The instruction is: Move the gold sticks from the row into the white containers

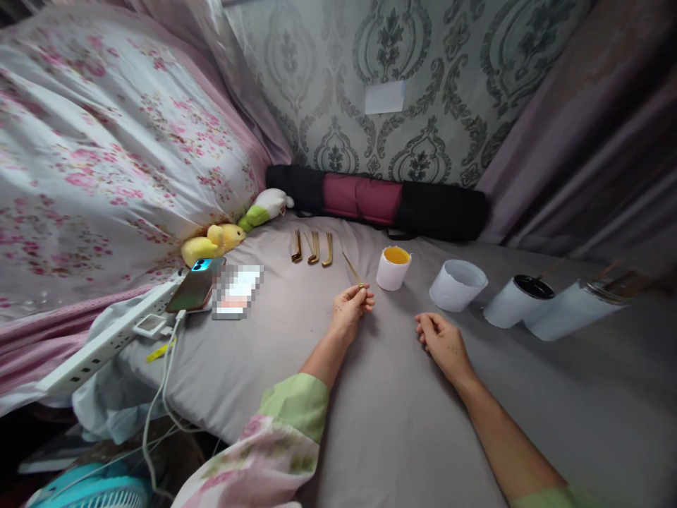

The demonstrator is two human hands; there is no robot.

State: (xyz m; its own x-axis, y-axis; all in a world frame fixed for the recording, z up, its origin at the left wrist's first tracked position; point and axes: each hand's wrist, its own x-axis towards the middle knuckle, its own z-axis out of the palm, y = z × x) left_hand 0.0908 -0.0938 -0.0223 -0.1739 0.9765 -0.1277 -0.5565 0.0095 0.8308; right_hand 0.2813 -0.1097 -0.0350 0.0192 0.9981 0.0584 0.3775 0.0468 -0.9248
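Observation:
My left hand point(353, 305) pinches the near end of a thin gold-coloured stick point(351, 265), which points away from me and slightly left. Beyond it lie three small bundles of similar gold sticks with bent near ends: a left bundle point(297, 247), a middle bundle point(314, 248) and a right bundle point(328, 250). My right hand point(440, 340) rests low over the sheet with its fingers curled in; whether anything is inside cannot be seen. Nearest to it stands a white paper-wrapped cup point(455, 291). A smaller white-wrapped cup point(392, 275) with a yellow inside stands between the hands, farther back.
Two taller white-wrapped containers, one with a dark opening point(510, 307) and one holding sticks point(568, 314), stand at right. A black and maroon roll bag point(364, 199) lies along the wall. Left are plush toys point(214, 243), a phone point(193, 288) and a power strip point(111, 331).

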